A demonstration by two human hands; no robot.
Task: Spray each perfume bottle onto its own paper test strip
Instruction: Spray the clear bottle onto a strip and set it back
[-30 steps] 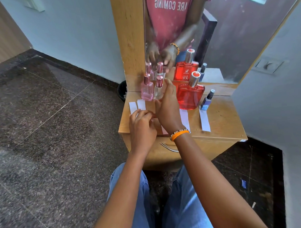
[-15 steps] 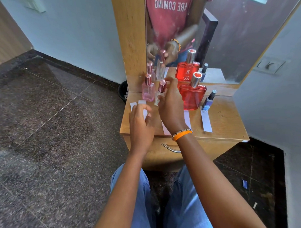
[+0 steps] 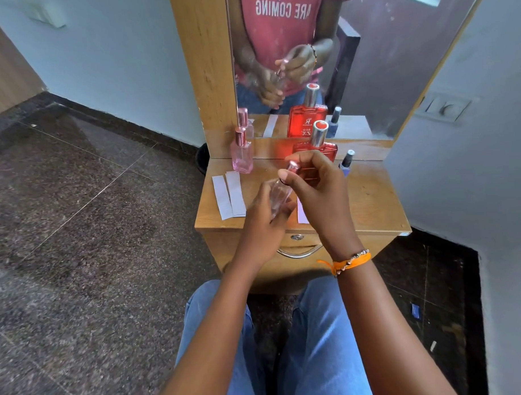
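A small clear perfume bottle (image 3: 280, 195) with a rose-gold cap is tilted above the wooden dresser top (image 3: 368, 199). My left hand (image 3: 263, 223) grips its glass body from below. My right hand (image 3: 318, 192) pinches its cap between thumb and fingers. A pink perfume bottle (image 3: 241, 153) stands upright at the back left. Two white paper strips (image 3: 229, 194) lie side by side in front of it. A large red perfume bottle (image 3: 318, 148) stands behind my right hand. Another strip (image 3: 301, 212) shows partly under my hands.
A small blue bottle (image 3: 347, 161) stands right of the red one. A mirror (image 3: 307, 48) rises behind the bottles and reflects them and my hands. The dresser has a drawer with a metal handle (image 3: 299, 253). Dark stone floor lies to the left.
My right hand lifted the small clear bottle off the dresser toward me. My left hand left the strips and took hold of the bottle's body.
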